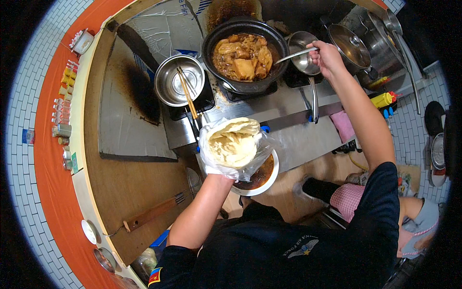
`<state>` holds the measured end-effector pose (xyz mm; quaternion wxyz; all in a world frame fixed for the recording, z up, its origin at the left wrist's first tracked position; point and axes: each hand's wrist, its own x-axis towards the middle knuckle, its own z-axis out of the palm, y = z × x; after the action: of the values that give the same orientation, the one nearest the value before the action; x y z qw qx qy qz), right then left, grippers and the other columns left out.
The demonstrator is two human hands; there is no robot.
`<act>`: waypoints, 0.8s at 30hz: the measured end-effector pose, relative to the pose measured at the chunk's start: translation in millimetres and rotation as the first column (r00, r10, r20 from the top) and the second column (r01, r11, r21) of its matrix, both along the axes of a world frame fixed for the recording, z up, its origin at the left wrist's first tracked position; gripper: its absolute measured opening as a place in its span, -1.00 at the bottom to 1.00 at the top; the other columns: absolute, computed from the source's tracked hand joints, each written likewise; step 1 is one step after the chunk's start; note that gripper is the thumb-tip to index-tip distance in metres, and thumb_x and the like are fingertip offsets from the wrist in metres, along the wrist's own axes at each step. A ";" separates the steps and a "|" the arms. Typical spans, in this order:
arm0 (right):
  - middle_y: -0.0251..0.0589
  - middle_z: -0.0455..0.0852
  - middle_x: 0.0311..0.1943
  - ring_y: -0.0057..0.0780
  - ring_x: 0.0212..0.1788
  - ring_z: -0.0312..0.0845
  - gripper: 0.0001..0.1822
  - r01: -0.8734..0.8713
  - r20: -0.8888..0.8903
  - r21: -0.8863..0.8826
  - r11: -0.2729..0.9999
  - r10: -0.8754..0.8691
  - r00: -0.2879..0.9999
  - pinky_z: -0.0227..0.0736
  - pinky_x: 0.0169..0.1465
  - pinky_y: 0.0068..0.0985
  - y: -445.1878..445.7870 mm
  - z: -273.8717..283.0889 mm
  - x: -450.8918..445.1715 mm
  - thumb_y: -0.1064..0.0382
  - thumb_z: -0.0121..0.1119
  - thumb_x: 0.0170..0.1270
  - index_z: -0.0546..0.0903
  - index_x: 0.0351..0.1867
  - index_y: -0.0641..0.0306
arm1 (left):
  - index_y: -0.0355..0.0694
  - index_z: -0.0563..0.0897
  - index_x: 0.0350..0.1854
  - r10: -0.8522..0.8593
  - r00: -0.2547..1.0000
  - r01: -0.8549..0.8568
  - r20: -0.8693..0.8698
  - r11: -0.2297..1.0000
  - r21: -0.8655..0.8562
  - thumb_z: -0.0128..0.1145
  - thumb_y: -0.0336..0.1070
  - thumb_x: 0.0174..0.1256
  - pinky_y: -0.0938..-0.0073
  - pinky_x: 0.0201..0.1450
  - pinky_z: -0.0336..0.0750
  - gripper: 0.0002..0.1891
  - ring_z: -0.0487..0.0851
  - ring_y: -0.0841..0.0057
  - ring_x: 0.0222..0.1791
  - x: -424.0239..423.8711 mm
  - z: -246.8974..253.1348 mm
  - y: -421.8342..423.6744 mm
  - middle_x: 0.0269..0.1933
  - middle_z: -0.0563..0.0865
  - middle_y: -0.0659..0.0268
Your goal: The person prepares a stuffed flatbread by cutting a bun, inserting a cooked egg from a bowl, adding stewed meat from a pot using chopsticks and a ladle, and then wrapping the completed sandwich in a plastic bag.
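My left hand (213,169), mostly hidden by a thin clear and white plastic bag (249,172), holds up a pale flatbread (234,144) that gapes like a pocket. With my right hand (327,59) I grip the handle of a metal spoon or ladle (296,55). Its far end reaches into a black pot (208,48), where the tip is lost from sight. Brown braised pieces (243,57) in dark sauce fill that pot. Partly covered by the bread and bag, a white bowl (271,178) of reddish-brown liquid stands nearer my body.
Wooden chopsticks (187,94) lie across a steel pot (158,86) at the left. A steel pan (299,39) and a glass-lidded pot (348,41) stand at the right, near a yellow squeeze bottle (382,100). Another person (415,224) is at the lower right.
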<state>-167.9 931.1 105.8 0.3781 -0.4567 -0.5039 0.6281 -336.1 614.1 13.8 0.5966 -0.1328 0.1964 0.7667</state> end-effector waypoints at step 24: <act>-0.25 0.63 -0.54 -0.54 -0.56 0.52 -0.74 -0.368 0.502 0.619 0.694 0.012 0.865 0.40 -0.47 -0.60 -71.8 50.1 -15.6 0.17 0.05 0.26 0.61 -0.29 0.36 | -0.24 0.47 -0.01 -0.032 0.995 0.030 0.094 0.999 0.020 -0.26 0.21 0.29 0.15 0.06 0.48 -0.42 0.55 0.15 -0.04 -2.5 -3.4 -18.0 -0.01 0.57 0.07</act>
<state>-183.5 859.3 156.0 0.3217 -0.3587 -0.8228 0.3013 -338.7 596.1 10.4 0.6184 -0.1601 0.1630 0.7519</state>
